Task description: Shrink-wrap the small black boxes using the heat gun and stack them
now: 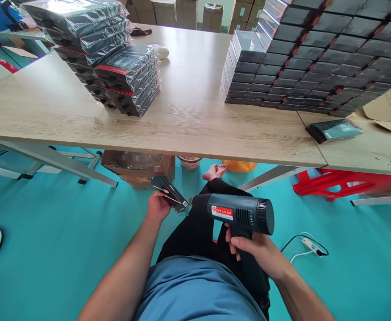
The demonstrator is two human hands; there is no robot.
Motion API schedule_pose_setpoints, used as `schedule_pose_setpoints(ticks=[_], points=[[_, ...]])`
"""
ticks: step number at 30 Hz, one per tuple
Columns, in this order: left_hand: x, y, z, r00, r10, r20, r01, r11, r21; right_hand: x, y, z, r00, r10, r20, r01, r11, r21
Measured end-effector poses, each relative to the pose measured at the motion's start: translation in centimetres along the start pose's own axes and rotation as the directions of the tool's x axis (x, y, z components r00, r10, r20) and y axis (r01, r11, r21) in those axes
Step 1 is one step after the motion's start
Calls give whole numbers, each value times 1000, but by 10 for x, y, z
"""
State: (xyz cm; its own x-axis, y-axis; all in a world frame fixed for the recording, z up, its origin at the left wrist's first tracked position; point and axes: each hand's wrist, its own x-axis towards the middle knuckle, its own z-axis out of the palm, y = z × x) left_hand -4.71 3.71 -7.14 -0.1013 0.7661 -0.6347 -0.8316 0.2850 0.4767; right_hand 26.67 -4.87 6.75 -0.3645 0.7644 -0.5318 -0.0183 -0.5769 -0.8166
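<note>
My left hand (158, 206) is closed round a small black box (169, 193), held tilted below the table's front edge. A dark heat gun (239, 213) with a red and white label is in my right hand (254, 249), whose fingers wrap its handle. The gun lies level, its nozzle pointing left at the near end of the box, with a small gap between them. On the wooden table (189, 129) stand film-wrapped black boxes (128, 76) at the left and a tall stack of black boxes (302, 67) at the right.
One box (336, 130) lies by the table's right front edge. Under the table are a cardboard carton (131, 165), a small bin (189, 163), an orange bag (239, 166) and a red plastic stool (336, 183). A power strip (311, 245) with cables rests on the floor at right.
</note>
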Motion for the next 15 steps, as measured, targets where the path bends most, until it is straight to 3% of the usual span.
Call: schedule_pose_setpoints(ticks=[3,8,15], points=[[2,-2,-1,1000,-21,-13,21,1000,-14,-2,1,4,996,6,84,-8,1000,25],[3,-6,-2,999,-42,-4,42,999,-4,2,-1,10,999,-29,14,29,999,42],[2,-8,-3,998,-68,1,67,990,126,12,-13,14,998,-56,1,56,996,70]])
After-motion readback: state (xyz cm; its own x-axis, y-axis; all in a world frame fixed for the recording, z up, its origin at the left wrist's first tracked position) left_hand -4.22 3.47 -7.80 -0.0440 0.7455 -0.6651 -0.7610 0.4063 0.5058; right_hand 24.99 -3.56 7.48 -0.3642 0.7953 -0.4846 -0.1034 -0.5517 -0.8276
